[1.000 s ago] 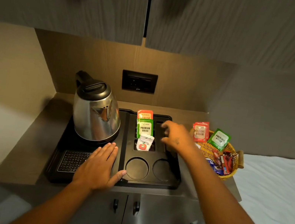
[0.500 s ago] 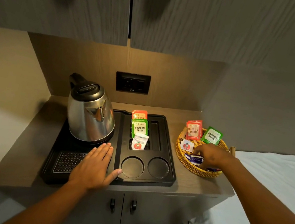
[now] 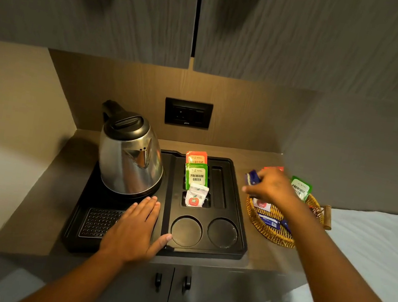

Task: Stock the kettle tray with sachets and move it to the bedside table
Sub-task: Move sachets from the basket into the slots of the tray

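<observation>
A black kettle tray (image 3: 234,249) sits on the wooden counter, with a steel kettle (image 3: 130,155) on its left half. Its slots hold an orange sachet (image 3: 196,157), a green sachet (image 3: 197,175) and a white sachet (image 3: 195,196). My left hand (image 3: 136,230) lies flat on the tray's front, fingers spread. My right hand (image 3: 272,187) hovers above the left rim of a wicker basket (image 3: 270,235) and pinches a blue sachet (image 3: 252,177). Two round cup wells (image 3: 187,230) sit at the tray's front right.
The basket holds a green sachet (image 3: 299,188), a white one (image 3: 260,204) and blue ones (image 3: 269,221). A wall socket (image 3: 187,113) is behind the tray. Cabinets (image 3: 137,8) hang low overhead. A white bed (image 3: 374,246) lies to the right, cupboard doors (image 3: 172,282) below.
My right hand left the tray, reached into the basket, and now rises from it leftward holding a blue sachet. My left hand stays flat on the tray.
</observation>
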